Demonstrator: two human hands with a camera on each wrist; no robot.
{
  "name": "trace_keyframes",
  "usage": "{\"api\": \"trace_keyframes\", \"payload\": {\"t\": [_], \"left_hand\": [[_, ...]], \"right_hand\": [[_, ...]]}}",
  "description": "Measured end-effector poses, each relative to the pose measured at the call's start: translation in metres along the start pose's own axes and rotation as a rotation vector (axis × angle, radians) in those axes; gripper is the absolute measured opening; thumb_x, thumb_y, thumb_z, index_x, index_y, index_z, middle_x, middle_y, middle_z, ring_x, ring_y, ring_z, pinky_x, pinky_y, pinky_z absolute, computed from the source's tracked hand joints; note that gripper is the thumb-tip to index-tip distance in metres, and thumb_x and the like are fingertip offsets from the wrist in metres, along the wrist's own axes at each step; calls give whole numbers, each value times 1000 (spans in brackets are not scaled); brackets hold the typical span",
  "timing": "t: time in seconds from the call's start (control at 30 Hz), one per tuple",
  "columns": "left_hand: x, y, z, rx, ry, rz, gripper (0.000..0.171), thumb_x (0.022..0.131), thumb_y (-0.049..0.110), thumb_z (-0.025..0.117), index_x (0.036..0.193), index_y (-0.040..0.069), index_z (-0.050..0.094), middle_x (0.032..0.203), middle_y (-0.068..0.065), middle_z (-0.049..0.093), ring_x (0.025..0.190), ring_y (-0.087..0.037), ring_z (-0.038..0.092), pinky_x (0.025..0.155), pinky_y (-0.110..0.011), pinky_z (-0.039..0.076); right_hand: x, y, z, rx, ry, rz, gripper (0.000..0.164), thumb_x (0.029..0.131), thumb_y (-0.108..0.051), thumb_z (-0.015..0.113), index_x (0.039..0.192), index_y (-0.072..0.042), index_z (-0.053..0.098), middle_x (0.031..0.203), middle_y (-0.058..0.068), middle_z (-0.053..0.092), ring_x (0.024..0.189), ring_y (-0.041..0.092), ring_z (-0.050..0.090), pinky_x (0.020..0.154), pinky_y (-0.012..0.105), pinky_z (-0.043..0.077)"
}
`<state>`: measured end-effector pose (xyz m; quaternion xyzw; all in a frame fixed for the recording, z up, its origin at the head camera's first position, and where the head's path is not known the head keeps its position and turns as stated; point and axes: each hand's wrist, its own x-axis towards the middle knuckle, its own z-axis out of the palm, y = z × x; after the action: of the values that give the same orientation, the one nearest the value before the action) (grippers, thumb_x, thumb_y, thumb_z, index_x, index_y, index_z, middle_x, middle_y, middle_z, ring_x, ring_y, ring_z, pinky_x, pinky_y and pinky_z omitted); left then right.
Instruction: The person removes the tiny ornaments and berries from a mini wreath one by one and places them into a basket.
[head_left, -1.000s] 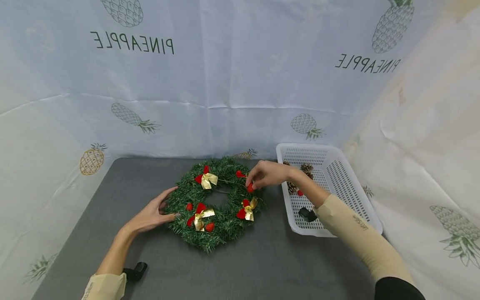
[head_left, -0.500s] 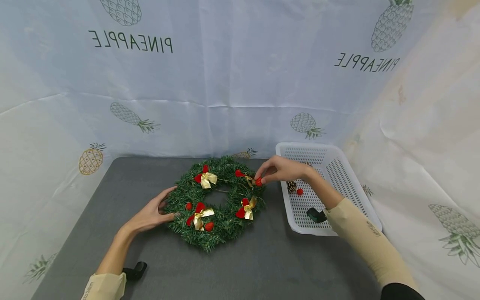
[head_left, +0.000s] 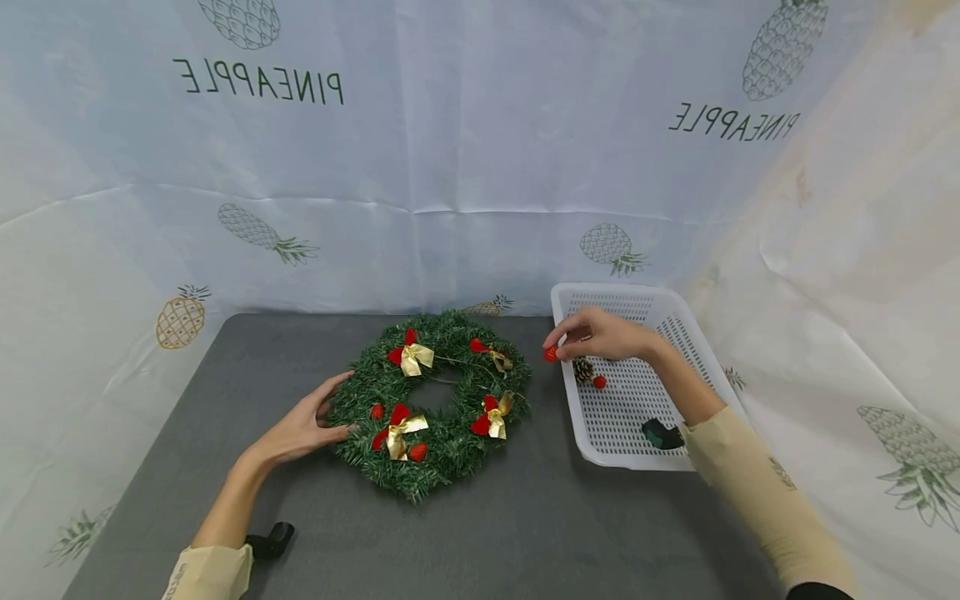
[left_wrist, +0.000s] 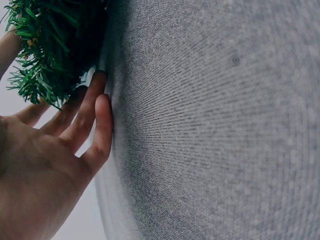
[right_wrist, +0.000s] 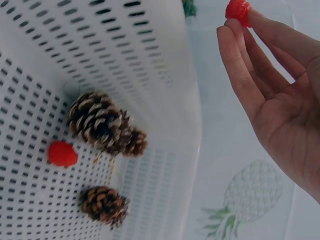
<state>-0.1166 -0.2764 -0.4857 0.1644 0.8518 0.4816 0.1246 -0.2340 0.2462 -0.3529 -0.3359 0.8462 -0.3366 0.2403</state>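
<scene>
A green artificial wreath [head_left: 442,467] with red-and-gold bows and small red balls lies on the dark table. My left hand [head_left: 303,429] holds its left edge; the left wrist view shows fingers [left_wrist: 86,120] reaching in under the greenery [left_wrist: 45,45]. Pinched between the right hand's thumb and fingertips is a small red textured ball [right_wrist: 238,12]. That right hand [head_left: 603,335] is over the left rim of a white perforated basket [head_left: 573,421], to the right of the wreath. In the basket are another red ball [right_wrist: 62,153] and several pine cones [right_wrist: 95,117].
A black strap-like piece [head_left: 662,433] shows over the basket by the right forearm. Another black piece [head_left: 272,542] sits beside the left sleeve. A pineapple-printed cloth [head_left: 450,167] hangs behind the table [head_left: 525,542] and down both sides.
My right hand has moved right, away from the wreath's upper right part to the basket rim, carrying the red ball along. The left hand has stayed at the wreath.
</scene>
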Motion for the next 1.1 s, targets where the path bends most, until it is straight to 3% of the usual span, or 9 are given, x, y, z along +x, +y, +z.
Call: {"api": "trace_keyframes", "payload": {"t": [0.07, 0.2, 0.33, 0.47, 0.63, 0.77, 0.87, 0.9, 1.1], "left_hand": [[0, 0, 1, -24, -5, -9, 92, 100, 13, 74, 173, 3, 19, 79, -2, 28, 63, -8, 25, 63, -28, 35], [-1, 0, 1, -29, -2, 3, 91, 100, 13, 74, 173, 2, 20, 75, 8, 20, 62, -4, 22, 61, -29, 32], [0, 0, 1, -31, -4, -1, 92, 100, 12, 74, 173, 2, 20, 75, 8, 18, 63, -4, 21, 62, -28, 32], [0, 0, 1, -28, -6, -1, 92, 100, 12, 74, 173, 2, 19, 76, 8, 17, 63, -4, 21, 62, -28, 32], [0, 0, 1, -22, -5, -4, 92, 99, 12, 74, 173, 2, 20, 77, 7, 18, 63, -4, 21, 62, -28, 32], [0, 0, 0, -23, -4, -1, 92, 99, 12, 74, 173, 3, 19, 82, 3, 27, 64, -4, 22, 62, -28, 33], [0, 0, 0, -27, -8, 4, 92, 100, 11, 74, 173, 2, 19, 81, 5, 27, 64, -4, 21, 62, -29, 33], [0, 0, 0, -27, -12, 0, 92, 100, 11, 74, 173, 3, 18, 78, 6, 19, 64, -4, 21, 62, -29, 32], [-1, 0, 1, -33, -13, 5, 92, 100, 11, 73, 173, 1, 18, 76, 8, 17, 63, -4, 20, 62, -29, 32]], "right_hand": [[-4, 5, -2, -2, 19, 19, 24, 105, -13, 72, 127, -5, 79, 113, 16, 82, 88, 17, 74, 79, 31, 59], [-14, 13, -4, 1, 53, 33, 23, 105, -13, 73, 125, -6, 80, 100, 11, 78, 64, 8, 52, 65, 27, 48], [-23, 21, -6, 9, 69, 26, 21, 104, -11, 73, 123, -5, 80, 77, 3, 64, 56, 5, 34, 59, 26, 39], [-31, 32, -7, 32, 80, 23, 21, 104, -8, 73, 123, -5, 80, 85, 11, 72, 65, 4, 51, 66, 24, 47], [-37, 42, -9, 65, 77, 44, 24, 104, -7, 73, 127, -2, 78, 122, 23, 79, 94, 10, 76, 85, 26, 61], [-41, 47, -7, 93, 59, 73, 25, 104, -7, 72, 127, 0, 77, 123, 26, 78, 96, 15, 78, 88, 28, 63], [-42, 52, -5, 94, 38, 86, 25, 104, -8, 71, 127, 1, 77, 121, 26, 78, 96, 16, 78, 88, 27, 62], [-42, 53, -4, 92, 30, 87, 25, 104, -8, 71, 127, 1, 77, 121, 25, 78, 98, 16, 79, 89, 28, 62], [-40, 57, -2, 50, -8, 61, 24, 105, -4, 69, 126, 4, 76, 113, 25, 79, 71, 5, 59, 75, 26, 53]]}}
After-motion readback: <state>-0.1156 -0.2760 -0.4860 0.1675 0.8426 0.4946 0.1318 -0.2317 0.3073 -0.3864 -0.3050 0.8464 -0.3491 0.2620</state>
